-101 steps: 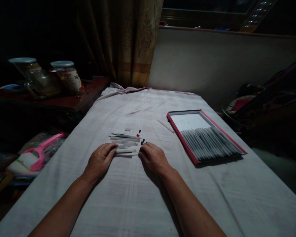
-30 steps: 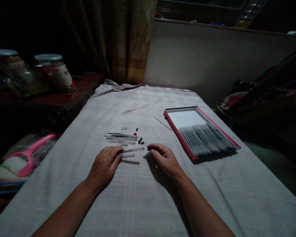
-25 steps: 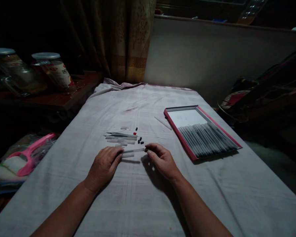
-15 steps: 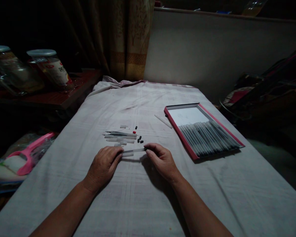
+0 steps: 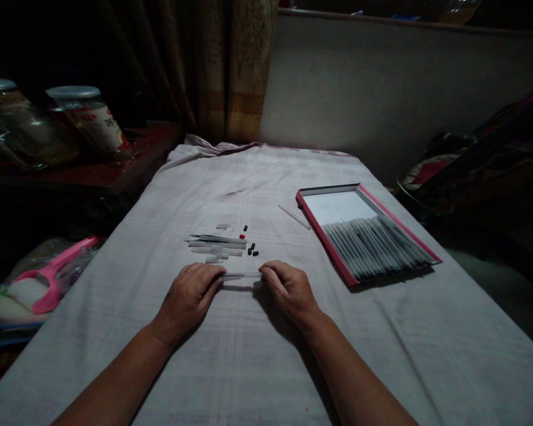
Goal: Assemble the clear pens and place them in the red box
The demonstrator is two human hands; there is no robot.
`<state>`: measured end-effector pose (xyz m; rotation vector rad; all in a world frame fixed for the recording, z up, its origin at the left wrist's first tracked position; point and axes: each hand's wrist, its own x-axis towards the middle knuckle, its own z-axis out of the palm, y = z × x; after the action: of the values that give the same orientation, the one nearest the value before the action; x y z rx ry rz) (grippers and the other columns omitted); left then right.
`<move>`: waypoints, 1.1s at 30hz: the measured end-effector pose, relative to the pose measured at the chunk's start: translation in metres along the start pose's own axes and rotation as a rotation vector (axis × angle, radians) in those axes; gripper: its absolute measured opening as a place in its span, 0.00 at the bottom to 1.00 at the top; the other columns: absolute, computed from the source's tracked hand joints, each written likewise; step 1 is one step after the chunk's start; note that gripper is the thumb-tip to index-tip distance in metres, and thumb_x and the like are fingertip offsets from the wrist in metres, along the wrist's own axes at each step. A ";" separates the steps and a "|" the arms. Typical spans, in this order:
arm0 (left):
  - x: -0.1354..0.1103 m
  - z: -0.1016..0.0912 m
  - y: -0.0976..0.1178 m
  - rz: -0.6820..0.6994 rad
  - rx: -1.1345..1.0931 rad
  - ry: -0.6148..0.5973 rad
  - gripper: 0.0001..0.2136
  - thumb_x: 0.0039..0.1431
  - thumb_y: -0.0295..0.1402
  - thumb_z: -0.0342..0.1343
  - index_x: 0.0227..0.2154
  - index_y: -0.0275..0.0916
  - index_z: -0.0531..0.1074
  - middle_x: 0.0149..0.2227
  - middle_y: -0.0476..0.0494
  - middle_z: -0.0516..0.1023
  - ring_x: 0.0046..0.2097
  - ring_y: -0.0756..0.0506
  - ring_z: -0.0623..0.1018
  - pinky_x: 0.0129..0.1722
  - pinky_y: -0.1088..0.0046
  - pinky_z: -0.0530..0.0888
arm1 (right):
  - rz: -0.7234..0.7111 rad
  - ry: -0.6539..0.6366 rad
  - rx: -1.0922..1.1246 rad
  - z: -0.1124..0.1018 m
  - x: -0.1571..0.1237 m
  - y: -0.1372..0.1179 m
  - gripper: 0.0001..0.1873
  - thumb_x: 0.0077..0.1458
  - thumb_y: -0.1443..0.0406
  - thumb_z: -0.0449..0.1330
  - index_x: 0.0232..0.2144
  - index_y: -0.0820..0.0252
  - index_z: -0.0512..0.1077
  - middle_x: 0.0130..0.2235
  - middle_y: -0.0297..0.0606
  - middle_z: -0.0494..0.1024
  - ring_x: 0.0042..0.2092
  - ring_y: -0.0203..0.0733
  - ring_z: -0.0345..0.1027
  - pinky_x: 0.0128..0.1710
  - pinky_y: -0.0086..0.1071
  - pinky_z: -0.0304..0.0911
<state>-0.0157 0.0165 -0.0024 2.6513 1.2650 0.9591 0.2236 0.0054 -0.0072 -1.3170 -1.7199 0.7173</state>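
Observation:
Between my two hands a slim clear pen (image 5: 250,274) is held level, just above the cloth. My left hand (image 5: 190,294) is closed on its left end, and the fingers hide that end. At the other end my right hand (image 5: 289,290) pinches the pen between thumb and fingers. Just beyond the hands lie translucent pen barrels and caps (image 5: 217,252) and thin dark-tipped refills (image 5: 217,239). Several small black plugs (image 5: 250,251) and one small red plug (image 5: 242,236) are scattered to their right.
A shallow pink-edged box (image 5: 326,239) on the right holds a row of pens (image 5: 375,248). A loose clear tube (image 5: 294,217) lies beside it. Plaid cloth (image 5: 231,361) covers the table. Jars (image 5: 91,127) stand on a dark side table at left; pink-handled scissors (image 5: 48,281) lie below.
The black piece at the right end of the pen no longer shows between my right fingertips. Both hands have shifted only slightly; the loose parts and box stay put.

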 end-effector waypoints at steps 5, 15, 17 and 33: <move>-0.002 0.001 -0.003 -0.070 -0.013 -0.009 0.09 0.67 0.35 0.49 0.43 0.40 0.73 0.38 0.43 0.81 0.40 0.44 0.79 0.42 0.65 0.75 | 0.087 -0.007 0.253 0.000 -0.002 0.000 0.11 0.56 0.63 0.57 0.41 0.59 0.75 0.35 0.39 0.81 0.33 0.40 0.75 0.34 0.31 0.69; -0.002 0.001 -0.002 -0.021 -0.036 0.010 0.08 0.66 0.34 0.51 0.42 0.40 0.73 0.37 0.43 0.81 0.39 0.44 0.79 0.42 0.65 0.75 | 0.023 0.010 -0.086 -0.003 0.001 0.000 0.19 0.62 0.58 0.51 0.21 0.57 0.69 0.21 0.34 0.74 0.25 0.36 0.68 0.27 0.27 0.61; -0.002 0.001 -0.002 -0.018 -0.026 0.017 0.08 0.66 0.34 0.51 0.42 0.40 0.72 0.37 0.43 0.81 0.39 0.44 0.79 0.41 0.65 0.75 | 0.037 -0.025 -0.040 -0.004 0.000 0.000 0.17 0.63 0.58 0.50 0.25 0.57 0.71 0.23 0.34 0.76 0.26 0.37 0.70 0.29 0.28 0.63; -0.004 0.001 -0.003 -0.093 -0.046 -0.024 0.09 0.66 0.35 0.49 0.43 0.40 0.73 0.39 0.42 0.81 0.41 0.43 0.79 0.43 0.64 0.75 | -0.052 -0.003 -0.031 -0.007 -0.001 0.000 0.08 0.59 0.63 0.55 0.35 0.57 0.74 0.32 0.37 0.79 0.33 0.39 0.73 0.35 0.30 0.66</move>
<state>-0.0190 0.0159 -0.0056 2.5376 1.3309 0.9291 0.2296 0.0043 -0.0040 -1.2882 -1.7682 0.6656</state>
